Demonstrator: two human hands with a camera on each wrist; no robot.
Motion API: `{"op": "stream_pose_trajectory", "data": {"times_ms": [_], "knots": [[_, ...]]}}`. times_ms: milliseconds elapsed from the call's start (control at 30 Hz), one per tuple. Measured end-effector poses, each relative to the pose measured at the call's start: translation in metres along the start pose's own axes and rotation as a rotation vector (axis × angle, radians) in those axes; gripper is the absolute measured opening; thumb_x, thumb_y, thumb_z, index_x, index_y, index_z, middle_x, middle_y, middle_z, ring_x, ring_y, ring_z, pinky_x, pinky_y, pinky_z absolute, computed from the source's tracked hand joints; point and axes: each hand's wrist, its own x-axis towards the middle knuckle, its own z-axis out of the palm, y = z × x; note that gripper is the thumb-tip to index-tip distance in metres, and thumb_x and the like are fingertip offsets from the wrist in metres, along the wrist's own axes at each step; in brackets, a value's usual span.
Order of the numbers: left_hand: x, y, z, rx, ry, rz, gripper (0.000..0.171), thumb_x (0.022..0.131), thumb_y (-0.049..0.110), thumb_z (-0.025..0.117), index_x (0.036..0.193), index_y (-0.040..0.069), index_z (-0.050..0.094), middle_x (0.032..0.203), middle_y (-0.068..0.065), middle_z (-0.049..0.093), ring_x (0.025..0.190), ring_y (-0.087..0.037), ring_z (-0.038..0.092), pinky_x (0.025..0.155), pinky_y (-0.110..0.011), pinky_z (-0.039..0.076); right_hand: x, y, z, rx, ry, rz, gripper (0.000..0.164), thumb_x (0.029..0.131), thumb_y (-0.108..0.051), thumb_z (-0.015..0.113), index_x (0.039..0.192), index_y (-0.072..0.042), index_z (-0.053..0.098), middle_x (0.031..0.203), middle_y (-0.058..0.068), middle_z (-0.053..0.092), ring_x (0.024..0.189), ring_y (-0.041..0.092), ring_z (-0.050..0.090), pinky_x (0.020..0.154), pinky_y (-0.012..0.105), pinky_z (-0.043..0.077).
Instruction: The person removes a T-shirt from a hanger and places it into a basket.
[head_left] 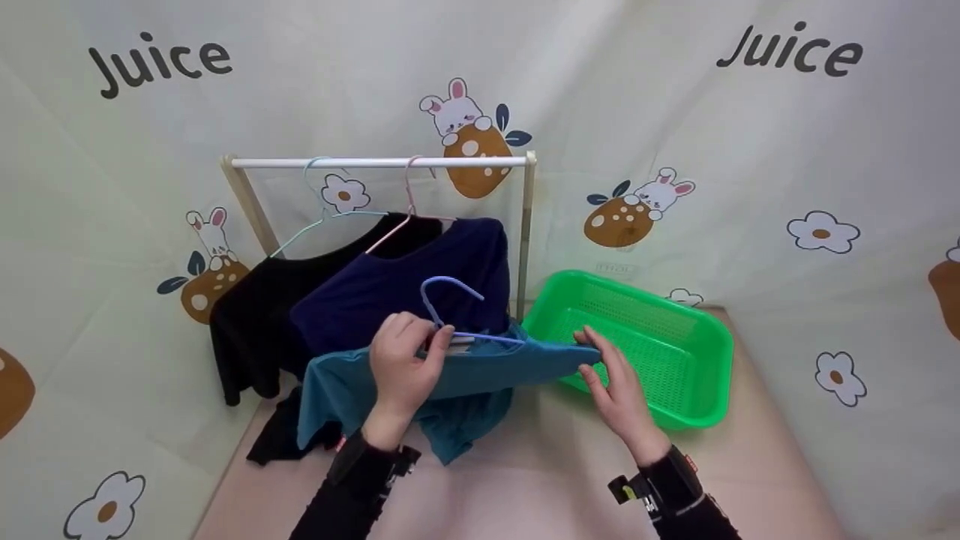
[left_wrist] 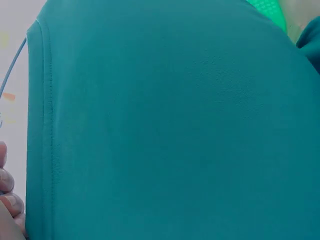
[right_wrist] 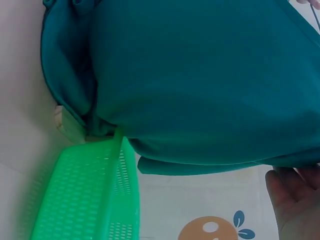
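A teal T-shirt hangs on a lilac-blue hanger, its hook pointing up. My left hand pinches the hanger between thumb and fingers, just below the hook at the shirt's neckline. At the shirt's right shoulder end, my right hand touches the cloth with extended fingers, thumb held apart. Teal cloth fills most of the left wrist view, with left fingertips at its edge. In the right wrist view, the right hand sits along the cloth's edge.
Behind the shirt stands a rack with a white rail. From it hang a black top on a mint hanger and a navy top on a pink one. A green plastic basket is at the right.
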Motion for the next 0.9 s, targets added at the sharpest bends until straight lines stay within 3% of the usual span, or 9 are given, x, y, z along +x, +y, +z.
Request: {"op": "stream_pose_trajectory", "data": {"times_ms": [133,267,400,633,767,900], "knots": [[-0.007,0.003,0.006,0.021,-0.025,-0.002,0.032,0.095,0.027,0.064,0.068,0.011,0.057,0.066,0.001,0.044,0.060,-0.015,0.042,0.056,-0.030,0.034,-0.009,0.003,-0.001,-0.036,-0.004,-0.001,0.037,0.090,0.014,0.058,0.124,-0.001,0.062,0.114,0.011,0.069,0.105,0.028,0.064,0.092,0.021,0.044],[-0.012,0.005,0.011,0.008,-0.067,-0.029,0.024,0.092,0.019,0.065,0.071,0.010,0.057,0.066,0.001,0.044,0.060,-0.016,0.043,0.056,-0.031,0.034,-0.018,0.008,-0.002,-0.125,-0.007,0.004,0.026,0.088,0.012,0.061,0.108,-0.003,0.068,0.101,0.009,0.071,0.091,0.024,0.067,0.078,0.028,0.049],[-0.016,0.006,0.014,-0.043,-0.119,-0.050,0.017,0.090,0.009,0.066,0.075,0.009,0.057,0.067,0.000,0.047,0.062,-0.017,0.045,0.058,-0.032,0.036,-0.026,0.010,-0.005,-0.127,0.018,0.018,0.025,0.088,0.012,0.061,0.106,-0.003,0.069,0.099,0.009,0.071,0.091,0.024,0.068,0.081,0.024,0.049],[-0.019,0.008,0.013,-0.057,-0.194,-0.052,0.015,0.089,0.006,0.068,0.079,0.009,0.057,0.071,0.001,0.050,0.065,-0.015,0.047,0.059,-0.030,0.038,-0.030,0.009,-0.010,-0.102,0.159,0.047,0.029,0.086,0.019,0.059,0.102,-0.001,0.071,0.096,0.011,0.073,0.090,0.020,0.069,0.085,0.013,0.044],[-0.019,0.005,0.009,-0.048,-0.192,-0.081,0.020,0.095,0.012,0.063,0.078,0.008,0.053,0.069,0.000,0.046,0.064,-0.015,0.043,0.058,-0.031,0.036,-0.032,0.014,-0.017,-0.139,0.221,0.060,0.024,0.086,0.019,0.059,0.096,0.001,0.070,0.089,0.013,0.071,0.083,0.020,0.068,0.080,0.014,0.045],[-0.017,0.000,0.003,-0.067,-0.171,-0.128,0.022,0.096,0.009,0.062,0.077,0.008,0.050,0.069,-0.001,0.041,0.063,-0.016,0.040,0.058,-0.032,0.033,-0.033,0.019,-0.032,-0.196,0.263,0.067,0.014,0.092,0.010,0.058,0.093,0.000,0.067,0.084,0.013,0.069,0.078,0.020,0.066,0.076,0.017,0.045]]}}
